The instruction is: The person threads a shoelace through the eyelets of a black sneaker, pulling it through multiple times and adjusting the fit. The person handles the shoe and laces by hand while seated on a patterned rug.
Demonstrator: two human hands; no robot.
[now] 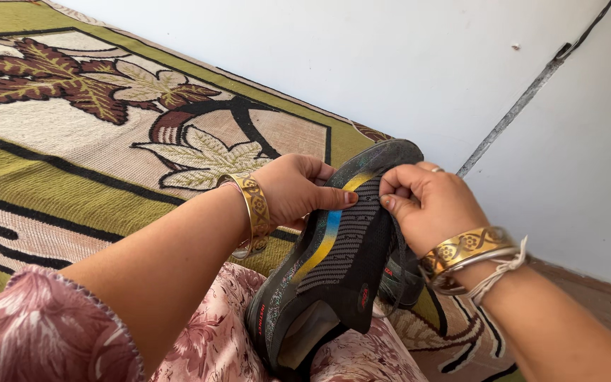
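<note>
A dark grey knit shoe (334, 269) with a blue and yellow stripe lies on my lap, toe pointing away toward the wall. My left hand (295, 187) grips the shoe's left side near the toe, thumb pressed on the upper. At the right edge of the upper my right hand (426, 201) pinches something, apparently a dark lace (395, 265) that hangs below it. Each wrist wears gold bangles, and the right one also carries a white thread.
A green and cream woven rug (93, 141) with a leaf pattern covers the floor to the left. A white wall (426, 64) stands close ahead. Pink floral cloth (206, 339) covers my lap and left arm.
</note>
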